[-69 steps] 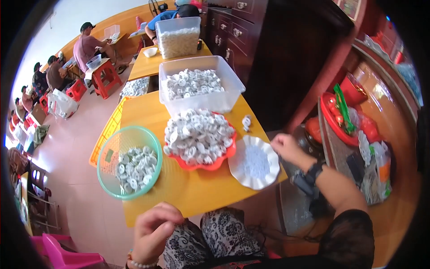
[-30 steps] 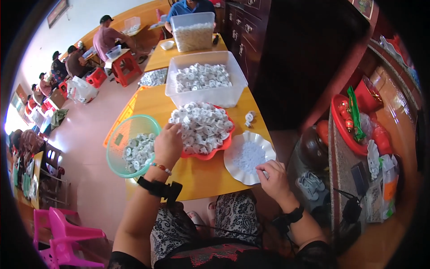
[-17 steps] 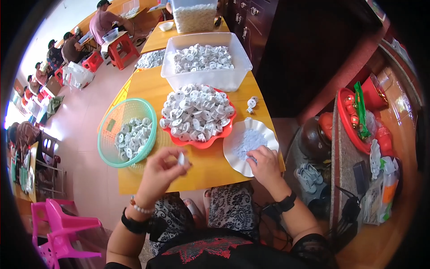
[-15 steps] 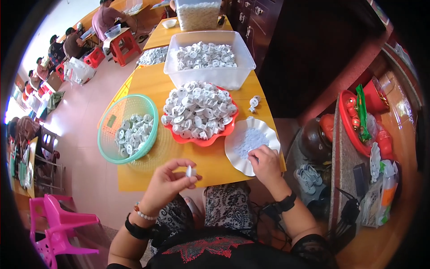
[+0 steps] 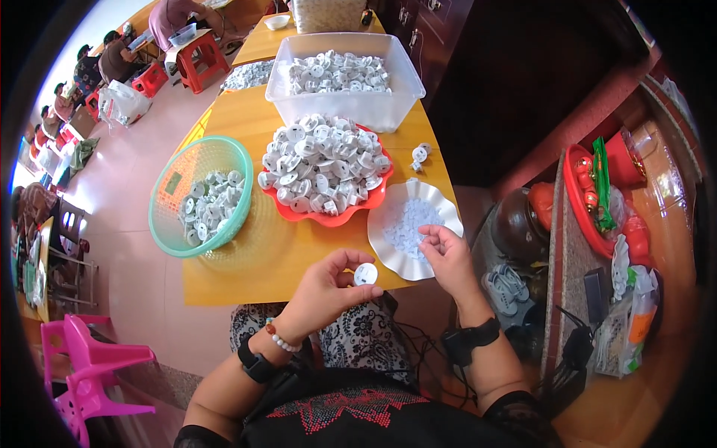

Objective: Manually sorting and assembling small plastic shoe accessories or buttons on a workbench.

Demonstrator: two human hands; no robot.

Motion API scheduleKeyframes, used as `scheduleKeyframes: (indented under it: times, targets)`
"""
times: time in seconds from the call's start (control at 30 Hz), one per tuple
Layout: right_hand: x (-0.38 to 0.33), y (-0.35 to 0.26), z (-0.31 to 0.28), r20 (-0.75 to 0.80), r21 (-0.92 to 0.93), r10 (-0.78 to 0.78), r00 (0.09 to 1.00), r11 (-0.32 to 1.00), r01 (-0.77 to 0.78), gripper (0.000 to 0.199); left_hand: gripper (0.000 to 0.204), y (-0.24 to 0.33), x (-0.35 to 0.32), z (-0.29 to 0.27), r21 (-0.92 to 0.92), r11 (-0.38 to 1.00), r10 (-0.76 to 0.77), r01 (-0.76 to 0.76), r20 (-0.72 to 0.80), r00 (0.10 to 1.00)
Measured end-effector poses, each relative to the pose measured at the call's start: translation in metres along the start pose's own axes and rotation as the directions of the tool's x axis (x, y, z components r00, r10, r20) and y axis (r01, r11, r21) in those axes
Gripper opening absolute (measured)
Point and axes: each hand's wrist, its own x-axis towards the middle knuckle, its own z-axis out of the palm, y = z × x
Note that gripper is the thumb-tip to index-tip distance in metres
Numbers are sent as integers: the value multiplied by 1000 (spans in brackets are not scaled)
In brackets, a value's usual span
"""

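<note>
My left hand (image 5: 323,291), above the table's near edge, pinches a round white plastic part (image 5: 366,274) with its flat slotted face turned up. My right hand (image 5: 452,263) is over the near right rim of a scalloped white plate (image 5: 446,207) holding small pale, flat pieces (image 5: 405,230). Its thumb and fingertips are pressed together; what lies between them, if anything, is too small to make out. Beyond my hands, a red scalloped bowl (image 5: 328,219) is heaped with similar white parts (image 5: 321,164). More of them lie in a tilted green basket (image 5: 240,224) to the left.
A translucent bin (image 5: 388,112) of white parts stands behind the bowl. Two loose parts (image 5: 420,154) lie on the wooden table (image 5: 261,280). A pink chair (image 5: 89,366) stands at lower left. Rightward, a ledge carries a red tray (image 5: 579,216). People sit working far left.
My left hand has moved right, toward the plate, and turned the white part so its flat face shows. My right hand stays at the plate, its fingertips lifted slightly from the pieces. The view has shifted.
</note>
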Motion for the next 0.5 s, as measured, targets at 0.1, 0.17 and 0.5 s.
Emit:
scheduleKeyframes:
  times: [0.1, 0.17, 0.5]
  targets:
    - [-2, -5, -2, 1, -28, -14, 1000, 1000, 14, 18, 40, 1, 6, 4, 2, 1000, -14, 14, 7, 1000]
    - [-2, -7, -1, 2, -19, -12, 1000, 1000, 12, 18, 40, -2, 8, 3, -18, 1000, -21, 21, -7, 1000]
    - [-6, -10, -2, -21, 5, 4, 1000, 1000, -3, 10, 52, -4, 7, 4, -35, 995, -92, 93, 17, 996]
